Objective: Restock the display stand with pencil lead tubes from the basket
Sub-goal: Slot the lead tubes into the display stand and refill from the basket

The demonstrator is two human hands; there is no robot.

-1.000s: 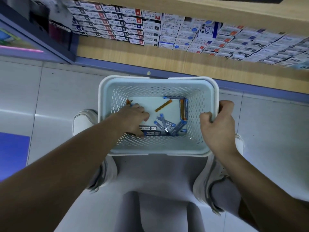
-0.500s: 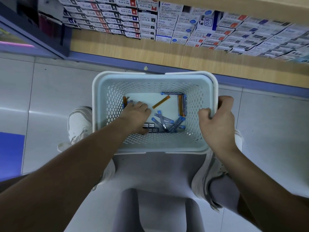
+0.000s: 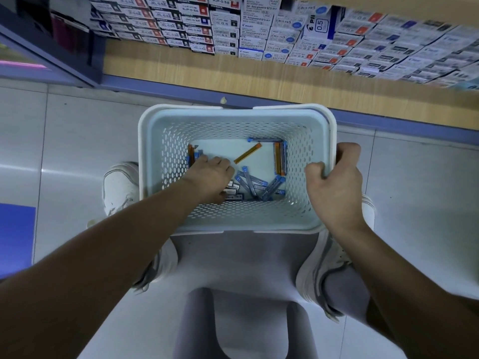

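- The left hand (image 3: 210, 174) is down inside the white perforated basket (image 3: 321, 120), low on its floor and toward its left wall. The right hand (image 3: 334, 187) is up at the basket's right rim, so the left hand is the nearer to every tube.
- Just past the left fingertips (image 3: 203, 158), against the basket's left wall, an orange tube (image 3: 191, 155) and a blue-capped tube (image 3: 197, 154) lie side by side. Their long axes run along that wall, from near side to far side.
- The left fingers are bent with the knuckles up, and their tips reach the blue-capped tube. The hand hides the contact, so I cannot tell whether they only touch it or already pinch it.
- The right hand is clenched over the basket's right rim, thumb outside and fingers hooked inside.
- A crossed pile of blue tubes (image 3: 256, 183) lies on the basket's near-right floor. A lone orange tube (image 3: 248, 156) lies slantwise at the basket's middle, and black-labelled tubes (image 3: 233, 190) lie partly under the left palm.
- The pickup likely needs a pinch across the tubes' width. The basket's wall leaves little finger room on that side.
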